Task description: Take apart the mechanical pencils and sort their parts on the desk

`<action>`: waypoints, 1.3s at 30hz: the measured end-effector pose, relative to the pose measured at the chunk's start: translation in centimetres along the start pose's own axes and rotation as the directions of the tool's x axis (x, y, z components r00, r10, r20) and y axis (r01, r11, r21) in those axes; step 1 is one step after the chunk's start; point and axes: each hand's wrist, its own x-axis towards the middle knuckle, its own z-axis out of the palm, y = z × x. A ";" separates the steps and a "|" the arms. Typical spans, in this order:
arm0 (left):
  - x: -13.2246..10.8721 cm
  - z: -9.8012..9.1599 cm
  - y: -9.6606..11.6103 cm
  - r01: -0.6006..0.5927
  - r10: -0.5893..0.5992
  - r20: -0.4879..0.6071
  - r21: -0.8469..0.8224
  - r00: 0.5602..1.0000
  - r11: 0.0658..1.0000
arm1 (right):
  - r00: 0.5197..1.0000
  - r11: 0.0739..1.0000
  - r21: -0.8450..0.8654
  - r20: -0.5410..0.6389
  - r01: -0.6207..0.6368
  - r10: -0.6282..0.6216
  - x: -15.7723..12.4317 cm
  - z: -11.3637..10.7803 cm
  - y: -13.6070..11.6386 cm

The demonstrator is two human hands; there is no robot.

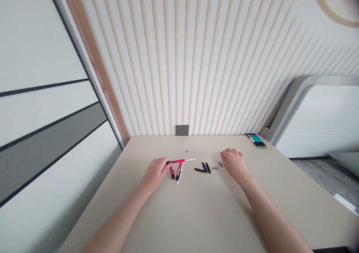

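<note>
My left hand (156,173) is closed on a red pen barrel (176,161) with a white refill sticking out of its right end, held just above the beige table (196,215). Under it lie two more red pen barrels (175,171) and a white refill (180,174). My right hand (233,162) rests on the table with fingers curled, its fingertips beside small metal springs (217,166). Whether it holds one I cannot tell. Three black pen caps (203,168) lie between the two hands.
A bundle of teal and black pens (256,140) lies at the table's far right corner. A grey wall socket (182,130) sits at the table's back edge. A tiny dark part (186,151) lies behind the pen pieces. A white cabinet (316,118) stands to the right.
</note>
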 end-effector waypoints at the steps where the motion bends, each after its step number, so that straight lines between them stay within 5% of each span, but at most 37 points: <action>1: 0.0 0.0 0.1 -0.001 0.001 0.000 -0.002 1.000 1.000 | 1.000 1.000 0.002 0.013 0.003 -0.003 0.0 0.0 0.1; 13: 0.0 -0.1 0.2 -0.003 0.003 0.016 0.002 1.000 1.000 | 0.999 0.984 0.176 0.038 0.010 -0.017 0.5 0.4 0.8; 20: 0.1 0.0 0.3 -0.021 0.021 -0.007 0.003 1.000 1.000 | 0.939 0.928 0.249 0.136 0.277 -0.316 3.2 0.9 -4.2; 29: -0.1 -0.5 0.2 -0.080 0.080 -0.026 0.030 0.996 0.996 | 0.914 0.905 0.283 0.163 0.318 -0.372 6.8 1.5 -9.7; 39: 0.0 -0.2 0.2 -0.022 0.021 0.030 0.026 0.999 0.999 | 0.956 0.906 0.351 0.080 0.237 -0.281 4.1 1.8 -6.3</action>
